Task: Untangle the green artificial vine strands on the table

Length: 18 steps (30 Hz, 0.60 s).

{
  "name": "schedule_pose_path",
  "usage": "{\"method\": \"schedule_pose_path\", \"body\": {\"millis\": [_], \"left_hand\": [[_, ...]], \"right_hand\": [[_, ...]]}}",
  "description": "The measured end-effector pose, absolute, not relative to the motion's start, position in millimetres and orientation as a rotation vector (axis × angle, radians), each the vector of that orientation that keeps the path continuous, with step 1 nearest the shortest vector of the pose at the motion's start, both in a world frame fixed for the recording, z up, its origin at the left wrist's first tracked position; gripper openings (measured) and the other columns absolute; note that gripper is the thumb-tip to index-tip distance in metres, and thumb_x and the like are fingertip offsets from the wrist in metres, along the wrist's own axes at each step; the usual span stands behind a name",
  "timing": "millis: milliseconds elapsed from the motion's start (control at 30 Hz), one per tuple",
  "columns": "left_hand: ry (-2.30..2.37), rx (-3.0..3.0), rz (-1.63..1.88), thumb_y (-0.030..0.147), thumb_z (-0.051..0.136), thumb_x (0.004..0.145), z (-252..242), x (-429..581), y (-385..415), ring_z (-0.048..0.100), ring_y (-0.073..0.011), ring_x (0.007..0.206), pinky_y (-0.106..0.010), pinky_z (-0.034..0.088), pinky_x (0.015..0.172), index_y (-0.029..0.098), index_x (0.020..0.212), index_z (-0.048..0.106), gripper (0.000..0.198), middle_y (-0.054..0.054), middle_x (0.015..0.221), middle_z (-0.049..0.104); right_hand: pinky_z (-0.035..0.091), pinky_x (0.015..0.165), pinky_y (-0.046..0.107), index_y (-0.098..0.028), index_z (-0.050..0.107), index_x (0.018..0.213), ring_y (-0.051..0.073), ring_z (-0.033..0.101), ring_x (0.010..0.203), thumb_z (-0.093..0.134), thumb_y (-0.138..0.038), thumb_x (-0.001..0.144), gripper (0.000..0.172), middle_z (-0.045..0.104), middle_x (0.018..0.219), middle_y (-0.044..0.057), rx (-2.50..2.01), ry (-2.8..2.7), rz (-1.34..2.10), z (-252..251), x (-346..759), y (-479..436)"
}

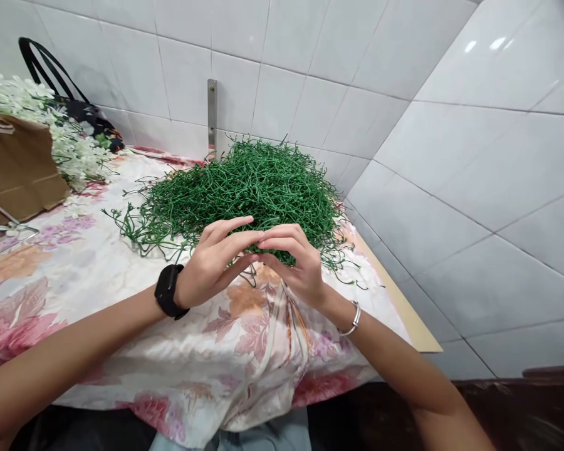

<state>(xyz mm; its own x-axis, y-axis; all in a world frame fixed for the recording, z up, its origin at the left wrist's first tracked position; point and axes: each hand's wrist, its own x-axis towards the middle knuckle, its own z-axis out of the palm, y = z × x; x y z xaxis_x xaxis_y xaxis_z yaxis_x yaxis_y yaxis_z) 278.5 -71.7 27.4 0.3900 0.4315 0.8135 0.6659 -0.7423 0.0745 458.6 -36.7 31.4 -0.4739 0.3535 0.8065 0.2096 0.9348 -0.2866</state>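
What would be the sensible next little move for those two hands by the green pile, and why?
Probably draw the hands toward the body to pull one stem free. The left hand and right hand meet fingertip to fingertip at the near edge of the tangled green stems, seemingly pinching a thin strand that is too small to see clearly.

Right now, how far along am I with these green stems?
Done: nothing finished shows, though white flowers lie by the cardboard box. In hand: your left hand and right hand meet fingertip to fingertip, apparently pinching something thin at the near edge of the green stem pile. Left: the heap looks large.
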Motion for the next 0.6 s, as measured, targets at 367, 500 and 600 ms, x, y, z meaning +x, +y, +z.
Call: {"method": "schedule_pose_path", "body": {"millis": [367, 500, 600], "left_hand": [[-1.124, -2.715, -1.286, 0.028, 0.053, 0.081, 17, 274, -58, 0.05, -0.016, 0.083, -0.032, 0.033, 0.077, 0.017, 0.088, 0.056, 0.014, -0.003, 0.079, 0.06], [-1.12, -2.689, -1.351, 0.033, 0.057, 0.078, 19, 273, -59, 0.048, -0.0157, 0.078, -0.031, 0.033, 0.074, 0.018, 0.091, 0.057, 0.02, -0.002, 0.075, 0.059], [-1.131, -2.682, -1.327, 0.034, 0.058, 0.076, 24, 273, -62, 0.047, -0.016, 0.077, -0.032, 0.033, 0.074, 0.018, 0.081, 0.059, 0.016, -0.001, 0.071, 0.058]], "right_hand": [[0.046, 0.076, 0.036, -0.024, 0.056, 0.094, 0.017, 0.056, 0.087, 0.061, -0.014, 0.073, 0.024, 0.062, 0.087, 0.003, -0.377, -2.104, 0.005, 28, 458, -36], [0.046, 0.076, 0.036, -0.024, 0.053, 0.099, 0.017, 0.056, 0.088, 0.059, -0.015, 0.075, 0.026, 0.062, 0.089, 0.003, -0.387, -2.142, -0.048, 30, 458, -36], [0.047, 0.077, 0.036, -0.022, 0.05, 0.104, 0.017, 0.056, 0.088, 0.056, -0.014, 0.077, 0.029, 0.061, 0.092, 0.004, -0.332, -2.187, -0.021, 28, 458, -35]]}}
